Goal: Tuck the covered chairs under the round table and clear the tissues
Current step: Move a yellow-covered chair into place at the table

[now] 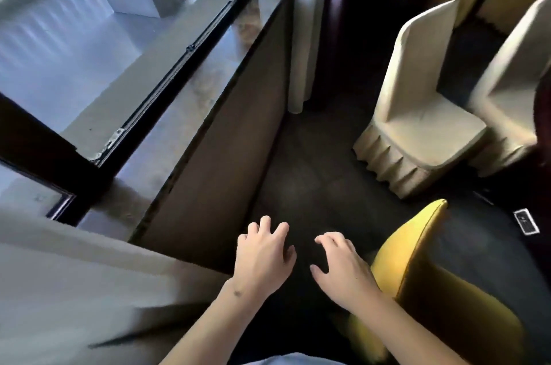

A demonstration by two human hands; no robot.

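Note:
Two chairs in cream covers stand at the right: one chair (417,114) with a pleated skirt, and a second chair (512,90) partly cut off by the frame edge. A dark rounded edge (544,114) at the far right may be the table; I cannot tell. My left hand (264,257) and my right hand (343,266) hover over the dark floor at the bottom centre, fingers loosely spread, holding nothing. No tissues are visible.
A yellow-covered seat (417,260) with dark cloth on it sits just right of my right hand. A stone window sill (190,90) and dark-framed window run along the left. A pale curtain (301,37) hangs beyond. A small dark card (526,221) lies at the right.

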